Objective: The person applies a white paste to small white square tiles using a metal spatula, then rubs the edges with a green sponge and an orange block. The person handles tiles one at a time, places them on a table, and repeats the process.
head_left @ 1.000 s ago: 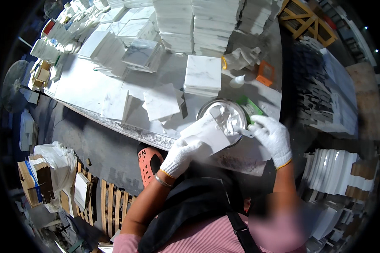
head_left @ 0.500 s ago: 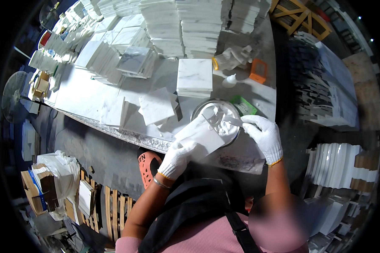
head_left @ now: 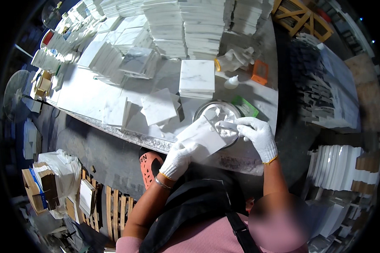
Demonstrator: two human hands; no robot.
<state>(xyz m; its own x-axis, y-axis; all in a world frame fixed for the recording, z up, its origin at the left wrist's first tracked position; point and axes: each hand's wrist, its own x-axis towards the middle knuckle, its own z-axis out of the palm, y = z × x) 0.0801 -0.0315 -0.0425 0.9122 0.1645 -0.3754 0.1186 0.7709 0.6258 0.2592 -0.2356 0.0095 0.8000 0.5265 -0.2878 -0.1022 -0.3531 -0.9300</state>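
My left hand, in a white knit glove, grips a white marble tile by its near left corner. The tile is held tilted over the near part of a round metal bowl. White paste lies in lumps inside the bowl. Closed around the handle end of a small putty knife is my right hand, also gloved. The knife's blade points left, close to the tile's right edge; whether it touches is hard to tell.
Beyond the bowl stand a short tile stack, a white squeeze bottle, an orange box and a green box. Loose tiles lie left of the bowl. Tall tile stacks line the table's far side.
My right hand has moved a little left, bringing the putty knife from over the bowl's right side nearer the tile's edge. My left hand still holds the tile in nearly the same place.
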